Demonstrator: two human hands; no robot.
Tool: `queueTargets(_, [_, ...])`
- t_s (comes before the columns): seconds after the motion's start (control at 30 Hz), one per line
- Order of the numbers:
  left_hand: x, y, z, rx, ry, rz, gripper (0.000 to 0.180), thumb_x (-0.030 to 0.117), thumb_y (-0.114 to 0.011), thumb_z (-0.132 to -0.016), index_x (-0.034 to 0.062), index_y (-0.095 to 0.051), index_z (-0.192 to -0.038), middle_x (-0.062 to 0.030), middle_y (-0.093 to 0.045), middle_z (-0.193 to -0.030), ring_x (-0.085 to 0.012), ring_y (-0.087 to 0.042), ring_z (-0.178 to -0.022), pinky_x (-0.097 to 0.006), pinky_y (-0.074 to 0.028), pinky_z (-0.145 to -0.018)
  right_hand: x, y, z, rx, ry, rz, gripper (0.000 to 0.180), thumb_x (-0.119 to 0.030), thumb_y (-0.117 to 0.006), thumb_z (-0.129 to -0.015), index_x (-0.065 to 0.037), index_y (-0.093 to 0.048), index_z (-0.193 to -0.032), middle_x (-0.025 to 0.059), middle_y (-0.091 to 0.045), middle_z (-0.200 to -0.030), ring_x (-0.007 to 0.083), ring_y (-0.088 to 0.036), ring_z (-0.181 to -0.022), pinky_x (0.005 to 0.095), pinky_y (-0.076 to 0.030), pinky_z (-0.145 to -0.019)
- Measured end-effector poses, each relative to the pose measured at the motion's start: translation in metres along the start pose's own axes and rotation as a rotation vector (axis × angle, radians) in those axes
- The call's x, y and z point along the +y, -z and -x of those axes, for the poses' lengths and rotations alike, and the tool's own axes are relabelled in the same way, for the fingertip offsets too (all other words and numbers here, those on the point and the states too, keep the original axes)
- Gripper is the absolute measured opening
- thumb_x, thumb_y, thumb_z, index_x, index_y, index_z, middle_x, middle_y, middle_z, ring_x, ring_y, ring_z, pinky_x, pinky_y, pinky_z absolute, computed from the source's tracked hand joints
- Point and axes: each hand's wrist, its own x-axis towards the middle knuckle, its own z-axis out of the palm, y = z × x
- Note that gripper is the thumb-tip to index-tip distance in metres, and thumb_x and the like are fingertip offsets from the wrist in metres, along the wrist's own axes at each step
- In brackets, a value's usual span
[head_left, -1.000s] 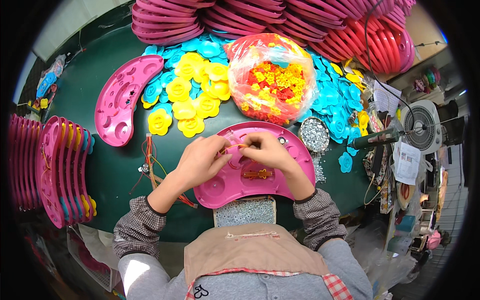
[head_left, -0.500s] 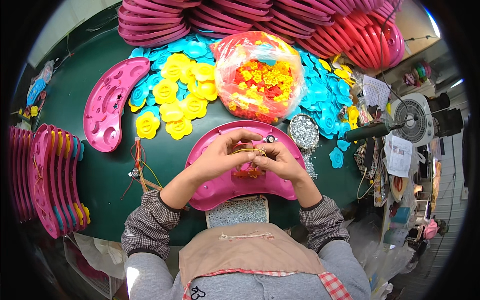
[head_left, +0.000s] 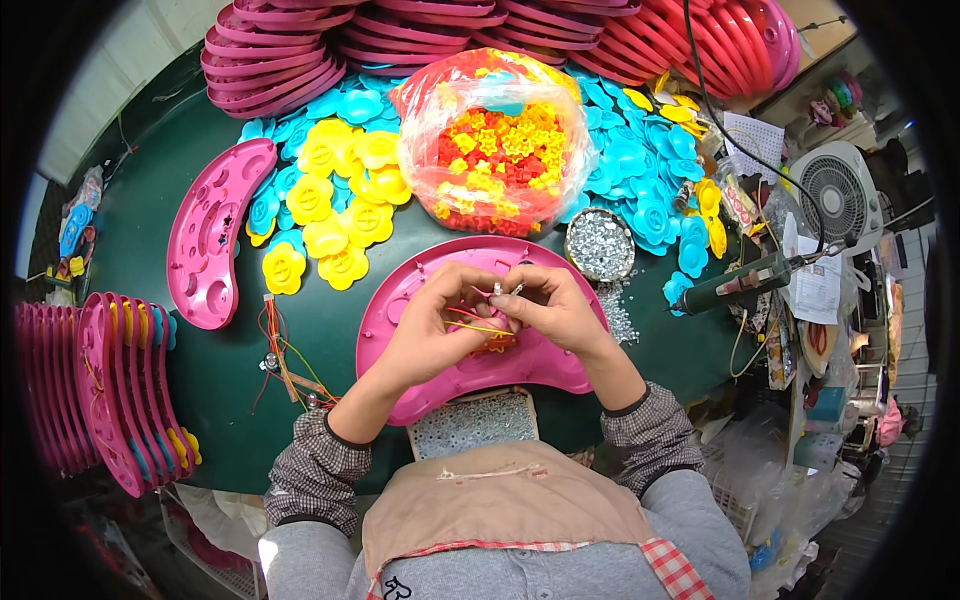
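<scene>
Both hands are raised over a curved pink plastic shell that lies hollow side up. Thin red and yellow wires pass between them. My left hand is closed, pinching these wires between thumb and fingers. At its fingertips shows a small whitish piece. My right hand is closed too, its thumb and forefinger around a similar small pale piece, which may be a wire end. Beneath the hands an orange-red part sits in the shell, mostly hidden.
A round tub of screws and a screw tray flank the shell. More wires lie left. Beyond are yellow discs, blue discs and a bag of small flowers. A hanging electric screwdriver is at right.
My hands have turned at the fingertips, so the two small pale pieces now show between them. The yellow wire hangs lower. The whole view has shifted slightly.
</scene>
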Motion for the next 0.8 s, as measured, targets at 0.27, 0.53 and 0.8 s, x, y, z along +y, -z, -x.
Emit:
queueTargets(0.27, [-0.008,0.027,0.011,0.334,-0.012,-0.073,0.006,0.003,-0.073,-0.1,0.0007,-0.071,-0.105,-0.001,-0.068,-0.093,-0.007,-0.066,-0.08,-0.022,-0.053,-0.07,-0.033,0.034,0.02,-0.082,0.22,0.954,0.009,-0.011,-0.077,-0.093,-0.004,-0.079,-0.097,0.0077,-0.073,-0.094,0.0235,-0.075,-0.082,0.0348,-0.059,-0.068])
queueTargets(0.53, [-0.016,0.041,0.043,0.115,0.127,-0.176,0.018,-0.005,-0.074,-0.095,-0.0044,-0.069,-0.112,-0.0071,-0.073,-0.098,-0.0149,-0.076,-0.088,-0.028,-0.062,-0.078,-0.009,0.014,-0.019,0.082,0.414,1.127,0.012,-0.008,-0.074,-0.088,-0.007,-0.069,-0.099,0.0102,-0.066,-0.101,0.0325,-0.07,-0.086,0.0421,-0.058,-0.073])
queueTargets(0.8, [-0.049,0.027,0.064,0.329,0.058,-0.105,0.013,-0.002,-0.074,-0.096,-0.0056,-0.072,-0.108,-0.0077,-0.074,-0.103,-0.0137,-0.074,-0.093,-0.029,-0.059,-0.085,0.015,0.0,-0.053,0.051,0.557,1.331,0.019,-0.007,-0.077,-0.079,-0.011,-0.071,-0.097,0.0049,-0.071,-0.082,0.0269,-0.068,-0.075,0.0411,-0.054,-0.067])
